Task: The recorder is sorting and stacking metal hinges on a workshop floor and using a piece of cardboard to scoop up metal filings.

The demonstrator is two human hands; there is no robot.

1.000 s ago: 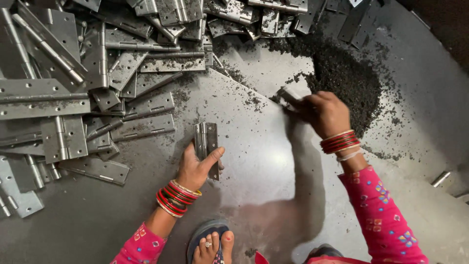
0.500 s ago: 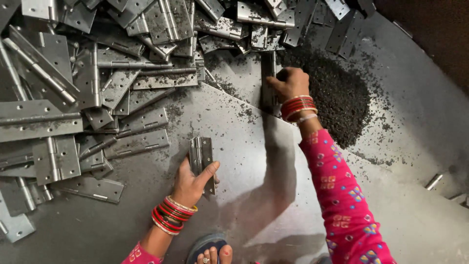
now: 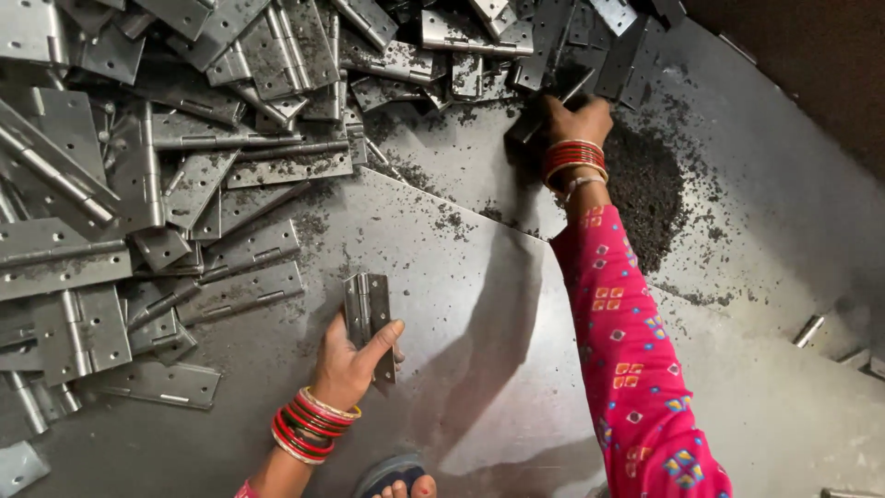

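My left hand [image 3: 355, 364] grips a small stack of folded steel hinges [image 3: 367, 314] standing on a grey metal sheet [image 3: 461, 304]. My right hand [image 3: 572, 124] reaches far forward, its arm in a pink patterned sleeve, and closes on a dark metal hinge [image 3: 544, 111] at the near edge of the big heap of hinges [image 3: 184, 157]. Red bangles ring both wrists.
Hinges of several sizes cover the left and top of the floor. A mound of dark metal filings [image 3: 650, 189] lies right of my right hand. A short metal pin [image 3: 808, 330] lies at the far right. A sandalled foot [image 3: 396, 480] shows at the bottom.
My right hand has moved up from the filings to the heap's edge, carrying a hinge with it. My left hand has kept its hold on the hinge stack.
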